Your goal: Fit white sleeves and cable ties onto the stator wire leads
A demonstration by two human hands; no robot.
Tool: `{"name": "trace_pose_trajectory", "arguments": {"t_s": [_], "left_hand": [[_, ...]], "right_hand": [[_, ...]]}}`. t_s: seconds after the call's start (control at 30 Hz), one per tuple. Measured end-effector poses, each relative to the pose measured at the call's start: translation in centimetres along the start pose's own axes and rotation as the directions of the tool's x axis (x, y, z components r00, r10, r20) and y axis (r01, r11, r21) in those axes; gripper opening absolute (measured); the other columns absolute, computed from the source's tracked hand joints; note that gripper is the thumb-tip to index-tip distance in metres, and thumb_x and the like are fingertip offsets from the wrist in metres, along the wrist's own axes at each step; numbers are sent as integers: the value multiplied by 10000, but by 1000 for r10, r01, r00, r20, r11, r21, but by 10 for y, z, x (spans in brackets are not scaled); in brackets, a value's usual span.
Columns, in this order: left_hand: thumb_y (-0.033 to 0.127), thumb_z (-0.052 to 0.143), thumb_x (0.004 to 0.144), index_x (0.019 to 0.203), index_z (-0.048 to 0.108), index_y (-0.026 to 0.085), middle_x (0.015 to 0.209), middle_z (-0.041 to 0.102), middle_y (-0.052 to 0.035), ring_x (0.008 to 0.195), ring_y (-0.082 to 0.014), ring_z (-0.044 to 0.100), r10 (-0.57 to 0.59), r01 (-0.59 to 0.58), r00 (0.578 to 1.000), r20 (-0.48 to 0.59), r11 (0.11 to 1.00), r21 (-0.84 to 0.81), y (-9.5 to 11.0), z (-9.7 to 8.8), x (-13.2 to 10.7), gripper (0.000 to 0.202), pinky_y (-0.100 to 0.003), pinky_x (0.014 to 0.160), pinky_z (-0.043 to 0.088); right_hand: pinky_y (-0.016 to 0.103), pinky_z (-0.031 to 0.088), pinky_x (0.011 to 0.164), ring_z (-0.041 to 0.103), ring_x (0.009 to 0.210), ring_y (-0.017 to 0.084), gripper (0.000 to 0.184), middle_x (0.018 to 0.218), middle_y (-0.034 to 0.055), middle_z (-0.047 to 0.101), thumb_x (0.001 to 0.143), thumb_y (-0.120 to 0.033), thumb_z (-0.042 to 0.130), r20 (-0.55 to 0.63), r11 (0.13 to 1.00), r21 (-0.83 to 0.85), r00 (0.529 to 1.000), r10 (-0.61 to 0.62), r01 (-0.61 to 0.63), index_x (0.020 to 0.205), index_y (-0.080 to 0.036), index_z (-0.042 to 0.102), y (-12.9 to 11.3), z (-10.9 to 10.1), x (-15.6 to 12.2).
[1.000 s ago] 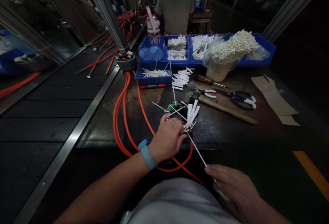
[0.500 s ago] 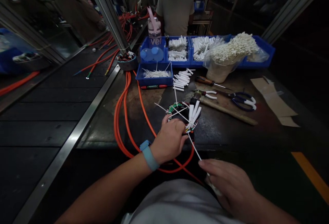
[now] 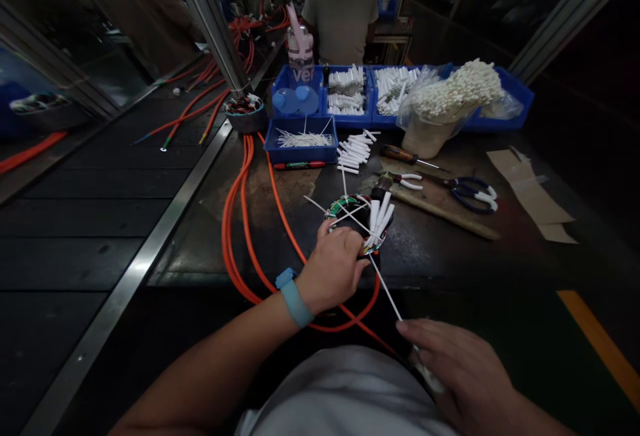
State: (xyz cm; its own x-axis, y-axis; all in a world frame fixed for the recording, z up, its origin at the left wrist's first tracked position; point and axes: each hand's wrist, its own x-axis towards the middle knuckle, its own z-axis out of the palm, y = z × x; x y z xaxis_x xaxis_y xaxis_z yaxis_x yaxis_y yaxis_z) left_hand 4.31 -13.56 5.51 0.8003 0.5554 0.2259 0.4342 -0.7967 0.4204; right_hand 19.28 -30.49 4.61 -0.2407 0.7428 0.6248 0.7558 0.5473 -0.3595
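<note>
A ring-shaped wound coil, likely a motor stator [image 3: 343, 207], with green and white wires lies near the bench's front edge. White sleeves [image 3: 381, 216] stand up from its right side, and thin white cable ties [image 3: 345, 183] cross over and stick out of it. My left hand [image 3: 337, 259] is closed round the ring's near left rim. Lower right, my right hand [image 3: 450, 356] pinches the end of a white cable tie [image 3: 385, 286] stretched taut from the ring's near side. A pale object [image 3: 427, 376] shows under my right hand; its kind is unclear.
Behind the ring are a blue tray [image 3: 270, 149] of cable ties, loose white sleeves [image 3: 355, 151] and blue bins [image 3: 373, 119]. Right lie a screwdriver [image 3: 400, 154], a hammer [image 3: 440, 213], and pliers [image 3: 473, 193]. Orange cables [image 3: 230, 223] loop at left. A person [image 3: 343, 9] stands beyond.
My right hand has moved slightly right and down with the cable tie's end, away from the ring. My left hand stays on the ring, which has shifted very slightly right.
</note>
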Motion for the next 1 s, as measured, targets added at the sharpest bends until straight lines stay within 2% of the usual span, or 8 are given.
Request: {"name": "trace_pose_trajectory", "arguments": {"t_s": [0.1,0.23,0.3,0.43,0.67,0.87,1.0], "left_hand": [[178,563,776,832,438,202,884,601,-39,910,-214,554,-4,4,1000,3,1000,-3,0,0,0,139,-499,1029,265],[187,559,783,822,435,203,860,591,-34,886,-213,553,-17,16,1000,18,1000,7,1,-1,0,131,-502,1022,275],[188,557,786,826,439,199,863,591,-36,894,-213,551,-16,16,1000,22,1000,21,1,0,0,126,-498,1028,270],[193,567,786,849,448,193,893,597,-40,921,-211,552,-1,1,1000,12,1000,20,0,1,-1,135,-487,1040,258],[170,555,782,824,436,202,904,611,-44,925,-219,554,-2,2,1000,5,1000,-7,-1,0,0,130,-504,1032,258],[184,567,782,827,443,192,883,604,-41,905,-213,547,5,-5,1000,-2,1000,-2,-1,0,0,132,-486,1020,267],[190,569,782,826,447,190,868,594,-35,888,-209,545,2,-2,1000,4,1000,6,-1,-1,0,130,-481,1011,281]], "right_hand": [[258,547,824,648,932,154,207,976,88,678,887,-81,390,-48,999,-8,998,32,-33,939,-178,565,2,4,8],[241,559,783,657,906,156,244,946,97,682,852,-52,367,-9,997,-22,998,-70,70,938,-165,566,4,6,31],[233,554,795,660,894,149,247,939,89,684,856,-47,367,-20,997,-25,998,-67,67,941,-167,565,2,5,38],[223,529,844,656,895,134,212,947,75,683,918,-93,363,-47,999,-27,999,15,-17,922,-174,559,-6,2,26],[250,529,838,632,968,153,230,1025,98,661,907,-112,326,68,998,-16,995,69,-68,984,-162,538,-4,1,0],[279,528,853,608,1025,174,257,1087,112,636,860,-98,341,84,997,32,994,65,-68,1025,-160,528,-8,0,-3],[270,541,824,624,991,171,239,1034,123,652,867,-80,351,64,999,24,997,47,-49,1018,-154,521,-5,-1,8]]}}
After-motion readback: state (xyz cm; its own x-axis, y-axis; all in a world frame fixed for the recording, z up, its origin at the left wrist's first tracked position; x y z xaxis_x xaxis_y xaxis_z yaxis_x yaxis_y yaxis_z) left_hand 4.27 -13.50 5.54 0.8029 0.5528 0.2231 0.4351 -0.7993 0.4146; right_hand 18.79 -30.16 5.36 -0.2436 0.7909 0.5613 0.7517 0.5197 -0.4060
